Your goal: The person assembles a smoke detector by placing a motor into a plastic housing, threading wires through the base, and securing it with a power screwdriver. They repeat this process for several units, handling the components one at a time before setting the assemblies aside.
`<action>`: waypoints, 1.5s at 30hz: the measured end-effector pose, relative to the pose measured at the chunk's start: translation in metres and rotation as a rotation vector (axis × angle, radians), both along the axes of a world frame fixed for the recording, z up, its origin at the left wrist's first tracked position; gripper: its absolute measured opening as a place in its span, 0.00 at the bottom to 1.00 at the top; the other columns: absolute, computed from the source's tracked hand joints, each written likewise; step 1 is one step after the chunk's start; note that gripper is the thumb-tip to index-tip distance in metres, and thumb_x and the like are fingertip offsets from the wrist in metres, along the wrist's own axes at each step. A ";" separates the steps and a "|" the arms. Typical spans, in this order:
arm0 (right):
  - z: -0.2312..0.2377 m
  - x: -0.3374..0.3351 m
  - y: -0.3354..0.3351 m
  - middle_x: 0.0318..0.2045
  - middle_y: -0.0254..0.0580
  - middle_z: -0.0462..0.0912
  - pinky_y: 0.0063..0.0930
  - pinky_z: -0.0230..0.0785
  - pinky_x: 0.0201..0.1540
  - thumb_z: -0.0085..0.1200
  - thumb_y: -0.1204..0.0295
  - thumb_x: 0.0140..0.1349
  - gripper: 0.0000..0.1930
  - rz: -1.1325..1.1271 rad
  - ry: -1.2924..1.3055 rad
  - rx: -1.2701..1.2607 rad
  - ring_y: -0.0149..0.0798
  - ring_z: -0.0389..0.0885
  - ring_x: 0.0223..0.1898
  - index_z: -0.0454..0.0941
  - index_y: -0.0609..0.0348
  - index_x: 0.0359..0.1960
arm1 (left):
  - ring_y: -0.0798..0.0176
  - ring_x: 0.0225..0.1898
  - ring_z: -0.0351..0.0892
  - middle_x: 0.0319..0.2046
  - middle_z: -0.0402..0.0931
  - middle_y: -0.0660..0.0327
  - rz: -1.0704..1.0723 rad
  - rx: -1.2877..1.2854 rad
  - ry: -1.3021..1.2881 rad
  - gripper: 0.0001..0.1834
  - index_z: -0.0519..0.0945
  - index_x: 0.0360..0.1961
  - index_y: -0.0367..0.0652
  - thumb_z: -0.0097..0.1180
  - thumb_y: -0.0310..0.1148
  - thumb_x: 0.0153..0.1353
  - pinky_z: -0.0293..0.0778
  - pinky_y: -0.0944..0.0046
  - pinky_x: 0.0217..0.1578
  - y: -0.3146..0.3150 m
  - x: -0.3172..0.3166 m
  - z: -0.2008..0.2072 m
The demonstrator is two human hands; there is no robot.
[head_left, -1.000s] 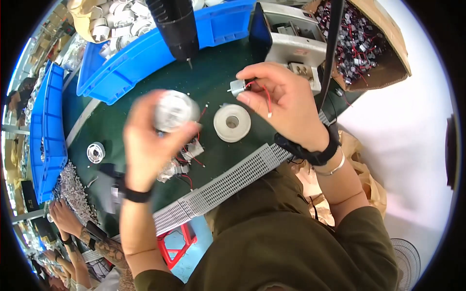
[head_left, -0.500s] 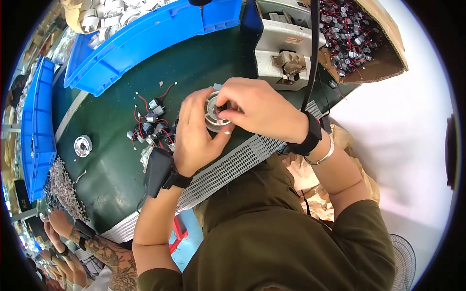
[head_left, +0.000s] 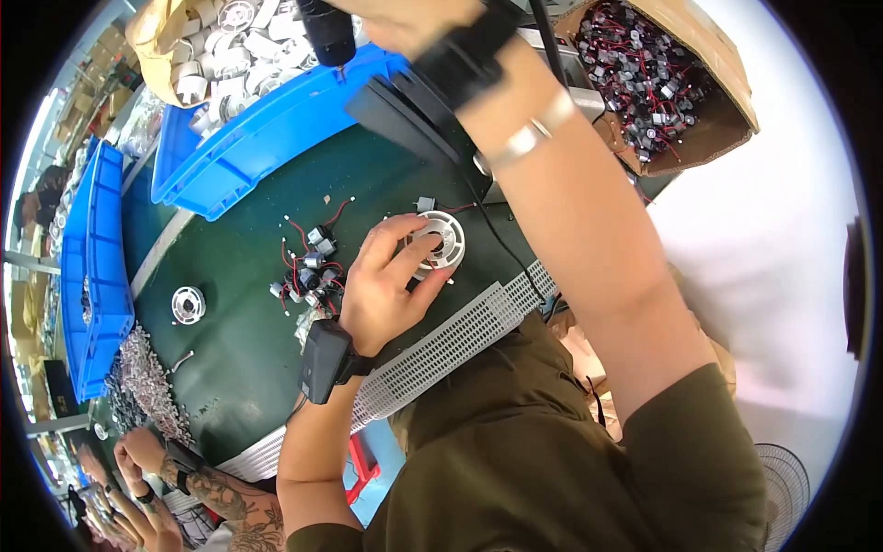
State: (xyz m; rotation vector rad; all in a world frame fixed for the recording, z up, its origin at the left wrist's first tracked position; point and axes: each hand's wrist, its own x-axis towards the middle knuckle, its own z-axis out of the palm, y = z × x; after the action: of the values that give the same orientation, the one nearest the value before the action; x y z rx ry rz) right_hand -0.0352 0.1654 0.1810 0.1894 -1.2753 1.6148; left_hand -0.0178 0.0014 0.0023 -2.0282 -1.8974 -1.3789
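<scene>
Fingers of the left hand are set slightly apart and curled around the left side of a white, round, spoked plastic housing, which is held between them and the thumb. On a dark green tabletop, it is flanked by small silver motors with red wires. Beside a black cylindrical power driver, the right hand is blurred and cut off; whether anything is gripped cannot be told

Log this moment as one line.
left hand: holding white round part | right hand: beside black driver, blurred, contact unclear | nearby: loose wired motors, blue bin
</scene>
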 end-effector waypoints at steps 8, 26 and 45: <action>0.006 0.066 0.030 0.22 0.36 0.76 0.23 0.69 0.26 0.61 0.72 0.53 0.09 0.200 0.000 0.259 0.29 0.74 0.22 0.75 0.64 0.27 | 0.48 0.47 0.76 0.44 0.74 0.53 -0.004 0.032 0.000 0.17 0.80 0.37 0.37 0.68 0.23 0.42 0.74 0.55 0.46 0.003 0.000 0.001; -0.070 0.174 0.042 0.24 0.37 0.77 0.23 0.71 0.27 0.59 0.82 0.52 0.15 -0.353 -0.285 0.001 0.30 0.76 0.22 0.71 0.67 0.41 | 0.46 0.50 0.76 0.47 0.75 0.51 0.028 0.007 0.099 0.21 0.80 0.40 0.35 0.69 0.21 0.41 0.75 0.53 0.49 -0.006 -0.007 -0.012; -0.054 0.166 0.001 0.19 0.46 0.75 0.26 0.70 0.27 0.51 0.80 0.56 0.19 -0.140 -0.244 -0.122 0.38 0.75 0.20 0.65 0.73 0.49 | 0.46 0.45 0.78 0.50 0.71 0.45 0.047 0.049 0.001 0.20 0.79 0.38 0.37 0.71 0.23 0.41 0.79 0.58 0.41 0.000 0.001 -0.011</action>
State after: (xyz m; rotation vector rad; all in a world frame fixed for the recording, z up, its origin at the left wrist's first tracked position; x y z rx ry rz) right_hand 0.1307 0.1669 0.1274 -0.1748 -1.3356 1.6236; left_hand -0.0166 0.0011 -0.0082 -1.9492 -1.8787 -1.3984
